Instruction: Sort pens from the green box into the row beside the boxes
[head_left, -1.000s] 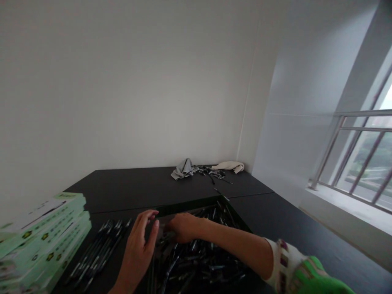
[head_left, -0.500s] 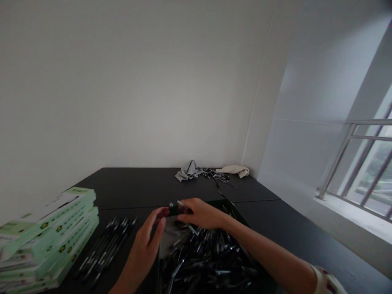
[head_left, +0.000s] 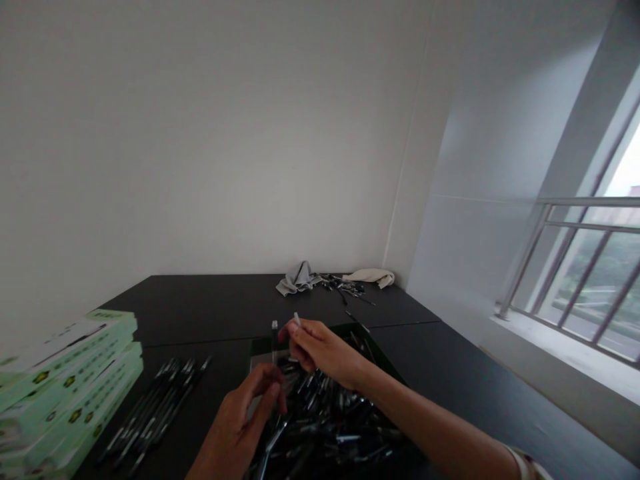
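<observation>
My left hand (head_left: pixel 250 410) is closed, its thumb and fingers around the lower part of a black pen (head_left: pixel 275 343). The pen stands nearly upright, its clear end pointing up. Just right of it, my right hand (head_left: pixel 320 347) pinches a small whitish stick-like piece (head_left: pixel 297 319); the rest of that piece is hidden by the fingers. Both hands are over the far left part of a dark green bin (head_left: pixel 260 345). Loose black and clear pens (head_left: pixel 340 427) lie jumbled inside it below my hands.
A row of pens (head_left: pixel 155 410) lies on the black table (head_left: pixel 200 307) to the left. Beyond it are stacked pale green boxes (head_left: pixel 75 373). At the back lie a grey cloth (head_left: pixel 299 279), a beige cloth (head_left: pixel 373 276) and a small pen heap (head_left: pixel 343 285). A railing (head_left: pixel 520 260) fronts the window.
The pen has come upright in my left hand, which has dropped lower. My right hand has drawn slightly up, the whitish piece now pointing upward. The view has turned a little right.
</observation>
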The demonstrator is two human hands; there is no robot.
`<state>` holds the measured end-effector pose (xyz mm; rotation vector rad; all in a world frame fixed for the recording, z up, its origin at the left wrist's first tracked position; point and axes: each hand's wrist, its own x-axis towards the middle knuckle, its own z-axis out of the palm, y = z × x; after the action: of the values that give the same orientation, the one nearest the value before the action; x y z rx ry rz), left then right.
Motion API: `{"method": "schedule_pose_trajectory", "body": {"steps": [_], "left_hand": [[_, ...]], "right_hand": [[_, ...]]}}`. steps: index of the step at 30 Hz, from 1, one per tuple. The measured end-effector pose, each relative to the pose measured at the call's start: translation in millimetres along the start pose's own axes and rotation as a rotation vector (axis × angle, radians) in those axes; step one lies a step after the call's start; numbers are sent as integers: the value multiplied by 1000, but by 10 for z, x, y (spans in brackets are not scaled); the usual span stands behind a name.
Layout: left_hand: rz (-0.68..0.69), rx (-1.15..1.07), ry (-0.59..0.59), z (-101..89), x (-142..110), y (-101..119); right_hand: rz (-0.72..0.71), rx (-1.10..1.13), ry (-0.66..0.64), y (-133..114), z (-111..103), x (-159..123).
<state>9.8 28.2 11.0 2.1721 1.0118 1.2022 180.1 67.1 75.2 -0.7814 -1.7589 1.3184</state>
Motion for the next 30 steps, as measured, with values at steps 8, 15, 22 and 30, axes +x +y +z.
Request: {"method": "schedule_pose_trajectory", "body": {"steps": [8,15,22,30], "left_hand": [[338,261,174,39,-81,-78],[502,420,248,49,-88,-132],[508,459,273,41,-110,-139],[358,375,220,11,-102,-10]], "right_hand": [[-286,73,418,-483,-173,-182],[-460,74,487,-591,-170,-388],[-451,-123,500,-670,-218,-477],[-175,234,237,-786,-325,-621]]}}
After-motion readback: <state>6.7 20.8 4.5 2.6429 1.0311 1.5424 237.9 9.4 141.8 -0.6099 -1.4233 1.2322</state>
